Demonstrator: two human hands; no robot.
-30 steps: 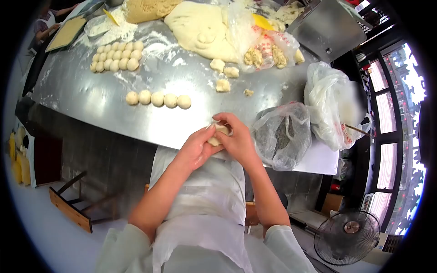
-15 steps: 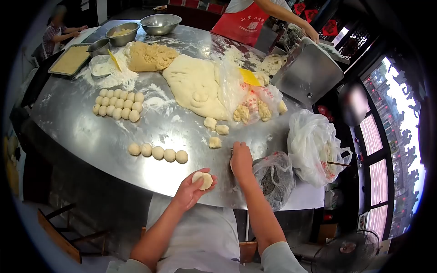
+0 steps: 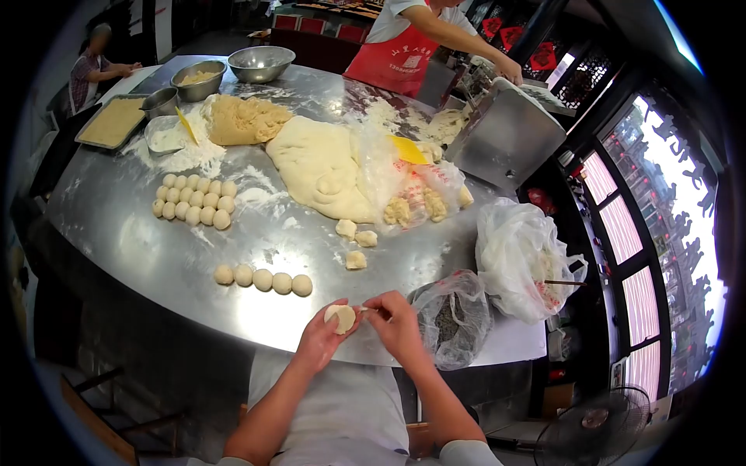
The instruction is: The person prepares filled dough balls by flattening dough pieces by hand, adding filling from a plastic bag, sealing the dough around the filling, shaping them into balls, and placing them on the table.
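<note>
In my left hand (image 3: 315, 343) lies a flattened round of dough (image 3: 340, 319), pale and cupped, with the thumb over its face. My right hand (image 3: 397, 328) is beside it with its fingers pinched together. A tiny whitish bit shows at those fingertips, too small to name. Ahead of the hands, a short row of dough balls (image 3: 263, 279) rests on the steel table (image 3: 155, 264). Small loose dough pieces (image 3: 357, 259) sit beyond, near a large slab of white dough (image 3: 318, 167).
A clear plastic bag of dark filling (image 3: 452, 320) and a white plastic bag (image 3: 517, 256) stand at the right. Grouped dough balls (image 3: 194, 199), tan dough (image 3: 245, 120) and metal bowls (image 3: 262, 64) lie farther off. A co-worker in a red apron (image 3: 392, 62) reaches toward a metal machine (image 3: 509, 136).
My right hand has come back from the table toward the left hand, its fingertips now close to the dough round. The view has shifted slightly.
</note>
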